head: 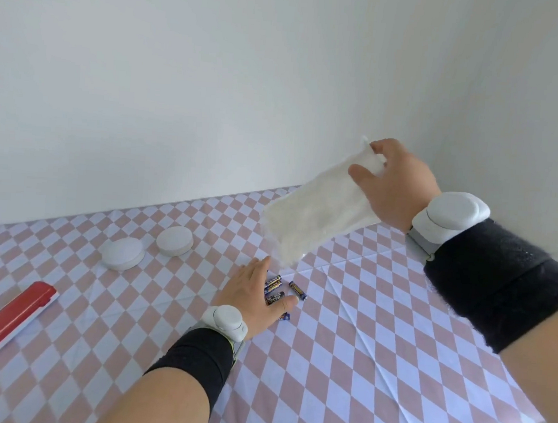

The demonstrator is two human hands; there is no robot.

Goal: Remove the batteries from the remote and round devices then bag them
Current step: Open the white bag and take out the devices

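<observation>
Hands first: left hand (252, 292) is low over the tabletop (379, 317), palm down, fingers straight and together, thumb splayed out, gripping nothing. It sits right on top of the batteries (297, 290), a small loose cluster of dark blue and gold cells lying on the checked pink and white cloth. A few cells show just right of the fingers, one more peeks out near the thumb base, and others may be hidden under the palm; can't tell whether the fingers actually touch them. Right hand (395, 183) is raised well above the tabletop at upper right, fingers and thumb pinching the top end of the white bag (316, 220). The bag hangs tilted down and to the left, with its lower end in the air just above the left fingertips and the cells. Two white round devices (123, 252) lie flat side by side, left of the batteries toward the wall (214, 74). The red remote (12, 316), with a white edge, lies at far left, well apart from everything else. Both wrists carry white wrist units (449, 216) over black sleeves (496, 292).
</observation>
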